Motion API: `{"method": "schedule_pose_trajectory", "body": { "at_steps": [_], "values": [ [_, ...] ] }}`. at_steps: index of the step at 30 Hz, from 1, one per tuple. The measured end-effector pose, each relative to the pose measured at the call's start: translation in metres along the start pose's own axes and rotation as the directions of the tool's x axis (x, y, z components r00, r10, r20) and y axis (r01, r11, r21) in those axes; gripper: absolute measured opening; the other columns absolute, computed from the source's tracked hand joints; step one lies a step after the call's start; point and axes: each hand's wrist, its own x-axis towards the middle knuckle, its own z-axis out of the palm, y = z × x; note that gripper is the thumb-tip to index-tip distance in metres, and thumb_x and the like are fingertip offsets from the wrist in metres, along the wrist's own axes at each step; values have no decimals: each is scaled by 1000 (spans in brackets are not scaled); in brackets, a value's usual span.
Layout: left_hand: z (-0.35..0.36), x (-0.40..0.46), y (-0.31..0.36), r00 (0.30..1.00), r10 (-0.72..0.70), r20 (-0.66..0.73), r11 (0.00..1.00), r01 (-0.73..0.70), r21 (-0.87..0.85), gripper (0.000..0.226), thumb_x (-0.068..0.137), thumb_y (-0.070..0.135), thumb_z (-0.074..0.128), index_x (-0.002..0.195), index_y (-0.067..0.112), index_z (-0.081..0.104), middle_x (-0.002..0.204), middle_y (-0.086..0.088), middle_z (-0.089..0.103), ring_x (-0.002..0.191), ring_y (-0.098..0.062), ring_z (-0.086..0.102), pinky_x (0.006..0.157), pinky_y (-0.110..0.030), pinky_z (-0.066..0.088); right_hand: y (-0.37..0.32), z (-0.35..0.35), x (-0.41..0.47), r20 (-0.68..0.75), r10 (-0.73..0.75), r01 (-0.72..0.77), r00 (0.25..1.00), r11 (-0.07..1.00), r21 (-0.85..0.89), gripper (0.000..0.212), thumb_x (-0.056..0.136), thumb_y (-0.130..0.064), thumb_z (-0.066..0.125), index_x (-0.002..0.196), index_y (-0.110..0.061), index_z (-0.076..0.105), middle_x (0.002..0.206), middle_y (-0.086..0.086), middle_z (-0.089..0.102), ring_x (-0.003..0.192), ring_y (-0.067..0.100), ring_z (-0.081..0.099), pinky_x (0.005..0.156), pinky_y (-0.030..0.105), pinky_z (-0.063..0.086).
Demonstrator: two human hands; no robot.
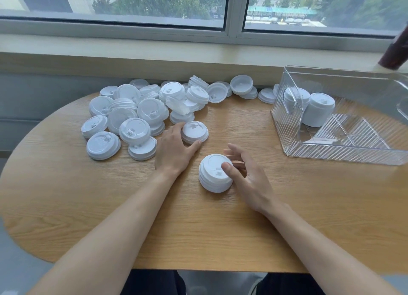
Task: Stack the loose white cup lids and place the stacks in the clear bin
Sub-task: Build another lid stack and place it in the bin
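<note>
Wood-grain surface (220, 228), rounded at its left end, fills the lower and middle frame, its near edge cut by dark clothing at the bottom. Two bare forearms enter from the lower corners.

Just below centre stands one short stack of lids (215, 173), several lids high; the exact number cannot be read from the ribs. The right hand (245, 175) is at its right side, thumb tip resting on the top lid, fingers (234, 154) loosely spread behind and beside it, not closed round it.

A little farther up, the left hand (174, 146) lies flat, fingers straight, with index and thumb on either side of a low pile of lids (194, 131); the fingers touch its rim without curling round it.

Beyond, in the upper left of the surface, lies the loose heap of lids (136, 109), some thirty or more, overlapping so that a true count is not possible; some sit top up, some upside down, a few tilted, and several are already nested.

At right stands one clear bin (331, 149), ribbed, its right side cut off by the frame. Inside, at its far left, two tall stacks (318, 111) stand upright, touching, the left one blurred through the bin wall.

Farthest back run a windowsill (154, 45) and two window panes, with a dark object (395, 51) at the upper right, cut off and unidentifiable.
</note>
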Motion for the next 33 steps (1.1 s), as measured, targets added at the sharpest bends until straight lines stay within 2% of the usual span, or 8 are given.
{"method": "schedule_pose_trajectory", "body": {
  "at_steps": [5, 8, 11, 18, 21, 24, 27, 33],
  "values": [
    [-14, -19, 4, 999, 16, 46, 936, 1, -351, 68, 80, 43, 88, 137, 21, 59, 126, 10, 64, 102, -5, 67, 94, -36, 56, 0, 1, 0, -47, 7, -6, 999, 1000, 15, 62, 86, -68, 64, 139, -37, 55, 127, -15, 66, 114, 0, 66, 98, 25, 53],
    [-25, -31, 10, 993, 98, 66, 897, -59, -437, 70, 76, 43, 90, 136, 22, 62, 125, 18, 65, 110, 7, 63, 96, -24, 53, -1, 3, 2, -150, -23, 29, 988, 999, 40, 53, 92, -42, 70, 140, -29, 53, 127, -11, 65, 110, 2, 67, 89, 17, 53],
    [-38, -37, 18, 972, 194, 135, 869, -107, -483, 70, 74, 43, 88, 136, 22, 64, 127, 16, 69, 113, 0, 66, 98, -21, 53, -4, 2, 3, -172, -38, 46, 984, 998, 44, 59, 96, -31, 74, 148, -26, 47, 136, -11, 61, 117, 5, 64, 90, 20, 54],
    [-61, -33, 23, 906, 325, 271, 855, -159, -494, 65, 80, 29, 86, 140, 21, 62, 130, 18, 67, 122, 2, 62, 97, -13, 51, -22, -8, 5, -30, -96, 96, 995, 995, -16, 92, 85, -43, 80, 161, -21, 32, 150, -15, 54, 136, -3, 51, 109, 24, 47],
    [-61, -38, 29, 886, 311, 344, 858, -106, -502, 71, 78, 44, 81, 142, 25, 60, 134, 20, 65, 125, 6, 58, 100, -11, 48, -28, -7, 2, -5, -116, 115, 993, 993, -26, 96, 79, -46, 87, 158, -19, 40, 145, -14, 59, 136, -4, 51, 111, 29, 47],
    [-56, -48, 38, 882, 293, 370, 883, -101, -459, 83, 70, 65, 80, 143, 32, 57, 133, 20, 63, 123, 6, 58, 100, -17, 48, -33, -2, -3, -11, -150, 150, 989, 989, -19, 101, 73, -49, 91, 156, -19, 43, 137, -14, 63, 131, -1, 56, 108, 21, 46],
    [-48, -57, 46, 894, 278, 351, 891, -104, -441, 91, 66, 74, 78, 143, 32, 55, 132, 20, 60, 124, 7, 55, 101, -19, 46, -34, 7, -8, -47, -166, 166, 985, 986, -11, 99, 67, -35, 91, 153, -19, 46, 133, -10, 64, 124, 4, 60, 103, 17, 45],
    [-42, -64, 48, 940, 211, 266, 945, -127, -302, 92, 57, 83, 75, 133, 35, 59, 123, 23, 55, 115, 8, 53, 91, -16, 43, -33, 20, -16, -223, -269, 243, 937, 960, -137, 95, 65, -13, 96, 148, -16, 48, 131, 2, 57, 124, 19, 55, 108, 34, 46]
  ]
}}
